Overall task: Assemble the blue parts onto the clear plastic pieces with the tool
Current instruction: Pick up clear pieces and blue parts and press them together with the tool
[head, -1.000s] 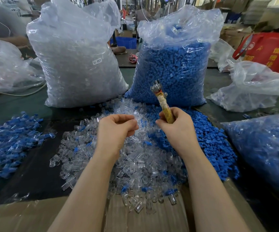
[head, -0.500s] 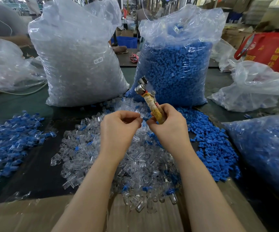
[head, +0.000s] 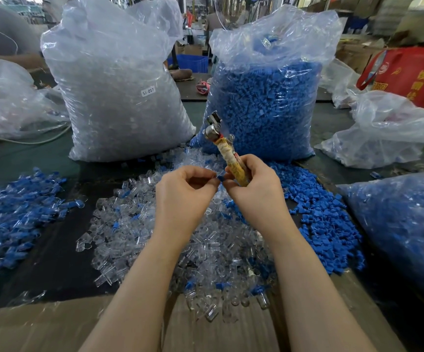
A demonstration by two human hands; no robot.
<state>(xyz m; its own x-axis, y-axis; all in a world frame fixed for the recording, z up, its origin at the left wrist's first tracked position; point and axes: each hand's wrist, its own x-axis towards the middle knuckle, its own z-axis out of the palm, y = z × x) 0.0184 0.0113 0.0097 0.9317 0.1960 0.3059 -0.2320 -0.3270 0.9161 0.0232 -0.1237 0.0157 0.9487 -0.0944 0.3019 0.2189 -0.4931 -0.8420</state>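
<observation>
Both hands raised together above the clear-piece pile (head: 180, 240) on the counter (head: 53, 250), probably so the mating point sits right under the eyes.

Left hand (head: 183, 196): fingers curled, thumb and forefinger tips pinched toward the right hand. Presumably on a clear piece, but too transparent to confirm; can't tell what's in that grip.

Right hand (head: 254, 189): palm and back fingers wrapped round the tool (head: 231, 158), with thumb and forefinger free at the front pinching a small blue part (head: 220, 178). Tool handle tape-wrapped, metal head up and tilted left, clear of the fingertips. Reads as parked in the palm, kept ready for the press-in once the part is seated by hand.

Blue part right at the gap between the two hands' fingertips, touching or just about touching both. Step in hand looks like starting the blue part into the clear one.

Stock layout suits the grab: loose blue parts heap (head: 320, 219) right of the clear pile, near the right hand. Blue-and-clear pile (head: 10, 214) far left, well apart, likely finished output. Refill bags behind: clear bag (head: 119, 97), blue bag (head: 267, 102).

Risk: small part, pinch only, easy to drop into the pile.
</observation>
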